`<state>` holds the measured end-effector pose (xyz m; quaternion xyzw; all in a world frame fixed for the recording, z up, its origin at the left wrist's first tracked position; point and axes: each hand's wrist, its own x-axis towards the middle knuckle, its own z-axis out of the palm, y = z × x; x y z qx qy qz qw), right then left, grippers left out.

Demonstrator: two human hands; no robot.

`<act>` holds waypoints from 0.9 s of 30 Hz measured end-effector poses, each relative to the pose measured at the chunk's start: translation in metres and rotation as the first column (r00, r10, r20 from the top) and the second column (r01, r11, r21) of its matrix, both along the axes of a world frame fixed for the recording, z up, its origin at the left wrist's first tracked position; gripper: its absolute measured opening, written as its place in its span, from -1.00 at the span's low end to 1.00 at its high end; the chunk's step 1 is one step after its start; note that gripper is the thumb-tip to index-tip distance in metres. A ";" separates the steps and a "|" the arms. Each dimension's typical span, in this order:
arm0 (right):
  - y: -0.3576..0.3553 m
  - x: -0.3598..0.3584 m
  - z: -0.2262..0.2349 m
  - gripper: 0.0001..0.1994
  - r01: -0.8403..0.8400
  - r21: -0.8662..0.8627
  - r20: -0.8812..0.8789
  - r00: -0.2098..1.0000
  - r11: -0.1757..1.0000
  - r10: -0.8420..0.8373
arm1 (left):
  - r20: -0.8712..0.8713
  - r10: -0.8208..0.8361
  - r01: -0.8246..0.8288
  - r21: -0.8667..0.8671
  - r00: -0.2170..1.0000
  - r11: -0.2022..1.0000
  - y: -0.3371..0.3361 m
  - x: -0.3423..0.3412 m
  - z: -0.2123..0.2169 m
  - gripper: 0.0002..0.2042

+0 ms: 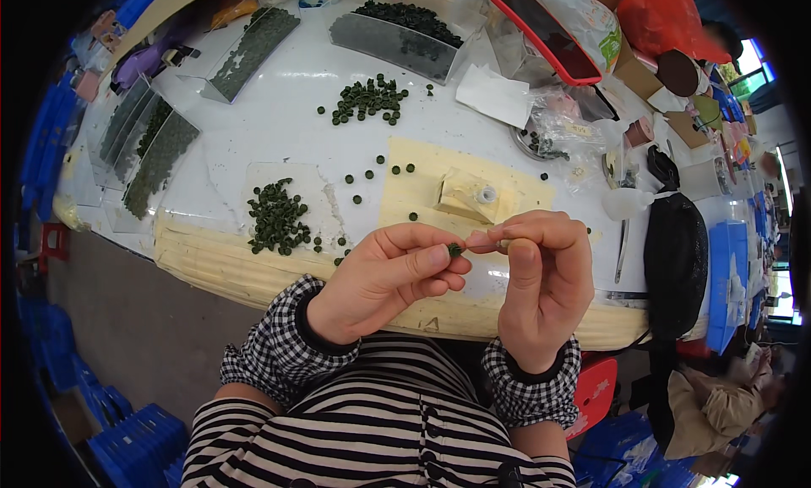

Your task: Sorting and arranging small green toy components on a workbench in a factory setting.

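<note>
My left hand (380,277) pinches a small dark green ribbed round piece (455,249) between thumb and forefinger, above the near table edge. Close beside it, my right hand (547,281) is closed, its fingertips almost meeting the piece. Something small and pale shows at the right fingertips, too small to name. Just beyond both hands stands a tape-wrapped block (456,197) with a white round fitting on top. A heap of similar green pieces (274,219) lies left of my left hand, and several loose ones are scattered between.
Another green heap (370,100) lies farther back. Clear bins with green pieces (405,42) line the far and left sides. At the right are a red-cased phone (553,45), a white paper (492,95), tweezers (623,250) and a black pouch (676,273). Padding covers the near edge (220,260).
</note>
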<state>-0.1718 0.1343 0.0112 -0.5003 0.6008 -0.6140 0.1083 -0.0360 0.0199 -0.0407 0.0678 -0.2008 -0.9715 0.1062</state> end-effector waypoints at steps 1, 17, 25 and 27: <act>0.000 0.000 0.000 -0.85 0.000 0.000 0.000 1.000 1.000 0.000 | 0.000 0.001 -0.001 0.001 1.000 1.000 0.000 0.000 0.000 -0.77; -0.006 -0.021 -0.005 -0.94 0.317 -0.122 -0.260 0.904 0.940 -0.339 | 0.130 0.268 -0.192 -0.418 0.955 0.888 0.005 -0.001 0.014 -0.84; -0.019 -0.030 -0.016 -0.89 0.380 -0.018 -0.545 0.772 0.925 -0.328 | -0.072 0.547 -0.369 -0.810 0.834 0.456 0.012 0.000 0.016 -0.80; -0.018 -0.031 -0.015 -0.88 0.376 0.011 -0.563 0.768 0.927 -0.305 | -0.084 0.555 -0.367 -0.829 0.828 0.422 0.012 -0.001 0.016 -0.80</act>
